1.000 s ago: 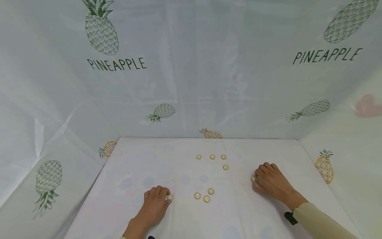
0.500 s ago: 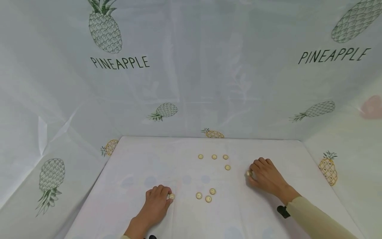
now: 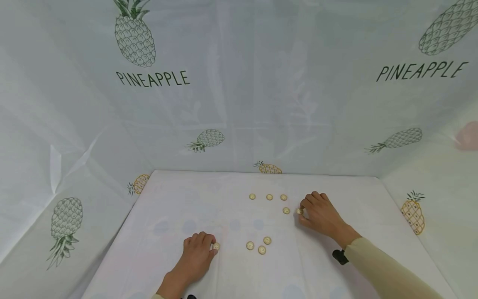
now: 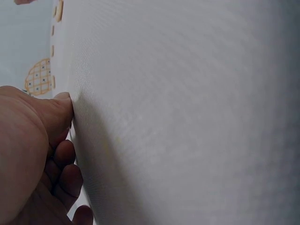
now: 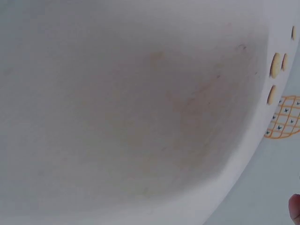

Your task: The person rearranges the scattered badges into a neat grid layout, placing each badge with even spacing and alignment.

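In the head view, my left hand rests low on the white-covered table and pinches a small round cream disc between thumb and forefinger. The left wrist view shows its thumb and curled fingers at the cloth, with that disc hidden. My right hand, farther right, holds another round disc at its thumb and fingertips. Just left of that lies a loose disc, apart from it. Only a fingertip of the right hand shows in the right wrist view. The faint marks on the discs are too small to read.
Three discs, among them a middle one, form a row toward the table's back. Three more, one being a front disc, cluster between the hands. Pineapple-printed sheeting rises behind and beside the table.
My right hand has moved left and slightly toward the back with its disc, ending close beside the loose disc. The left hand keeps its pinch in place. The head view has shifted slightly.
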{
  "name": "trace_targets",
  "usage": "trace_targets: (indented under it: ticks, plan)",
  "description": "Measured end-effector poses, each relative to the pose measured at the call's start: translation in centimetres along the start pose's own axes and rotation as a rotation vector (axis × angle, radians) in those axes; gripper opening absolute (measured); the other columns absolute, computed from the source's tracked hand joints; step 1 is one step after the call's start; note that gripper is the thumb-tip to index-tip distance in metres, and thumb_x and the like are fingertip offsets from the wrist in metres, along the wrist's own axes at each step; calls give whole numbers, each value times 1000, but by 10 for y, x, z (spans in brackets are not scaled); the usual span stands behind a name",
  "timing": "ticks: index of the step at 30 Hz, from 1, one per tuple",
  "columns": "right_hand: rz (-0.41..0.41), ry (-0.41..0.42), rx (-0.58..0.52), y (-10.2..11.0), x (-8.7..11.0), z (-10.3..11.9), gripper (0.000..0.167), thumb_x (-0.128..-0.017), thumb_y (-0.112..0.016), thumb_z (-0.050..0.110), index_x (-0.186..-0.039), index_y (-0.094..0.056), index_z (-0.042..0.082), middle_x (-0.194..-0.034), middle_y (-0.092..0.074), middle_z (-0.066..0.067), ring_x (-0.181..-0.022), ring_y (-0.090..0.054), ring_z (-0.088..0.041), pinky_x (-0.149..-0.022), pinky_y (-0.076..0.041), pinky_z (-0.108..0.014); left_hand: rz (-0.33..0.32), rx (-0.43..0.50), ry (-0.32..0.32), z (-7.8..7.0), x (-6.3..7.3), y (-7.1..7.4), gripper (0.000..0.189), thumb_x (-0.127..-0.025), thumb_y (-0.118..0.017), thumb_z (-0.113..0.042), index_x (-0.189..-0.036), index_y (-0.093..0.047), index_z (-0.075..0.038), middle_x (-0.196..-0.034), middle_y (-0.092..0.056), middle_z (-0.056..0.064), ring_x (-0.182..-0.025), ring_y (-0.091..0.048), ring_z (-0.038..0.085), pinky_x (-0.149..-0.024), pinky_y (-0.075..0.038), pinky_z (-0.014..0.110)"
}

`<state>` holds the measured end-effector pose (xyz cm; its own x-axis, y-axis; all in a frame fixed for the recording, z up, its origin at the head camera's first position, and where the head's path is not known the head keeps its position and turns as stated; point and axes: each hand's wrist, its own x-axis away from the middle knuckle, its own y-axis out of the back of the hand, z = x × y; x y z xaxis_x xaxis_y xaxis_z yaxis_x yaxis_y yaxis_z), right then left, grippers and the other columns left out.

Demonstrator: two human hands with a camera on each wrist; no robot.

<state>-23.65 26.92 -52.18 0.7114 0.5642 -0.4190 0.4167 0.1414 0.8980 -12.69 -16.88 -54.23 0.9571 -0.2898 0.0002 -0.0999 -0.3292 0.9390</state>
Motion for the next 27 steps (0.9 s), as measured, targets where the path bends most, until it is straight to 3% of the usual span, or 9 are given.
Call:
trace_targets:
  ticks: [9, 15, 27]
  plan:
    - [5, -22, -47, -3, -23, 18, 20, -83, -78, 29, -88, -69, 12, -90, -64, -2, -87, -51, -23, -80, -40, -42, -11, 0, -3, 0, 1, 1, 25, -98, -76, -25, -114, -59, -17, -111, -58, -2, -100, -50, 18, -99, -41, 59]
    - [48, -36, -87, -7, -34, 31, 18, -85, -79, 28, -90, -70, 13, -92, -64, 0, -89, -51, -22, -82, -41, -42, -13, -3, -11, -1, 2, 1, 25, -98, -76, -26, -114, -59, -17, -111, -58, -1, -98, -50, 17, -97, -41, 58]
    - [145, -30, -59, -21, -51, 46, 22, -88, -78, 34, -91, -69, 14, -93, -64, 1, -89, -48, -21, -83, -41, -42, -37, -8, -29, 3, 2, -3, 26, -98, -77, -26, -114, -58, -18, -112, -58, -1, -98, -50, 18, -95, -41, 58]
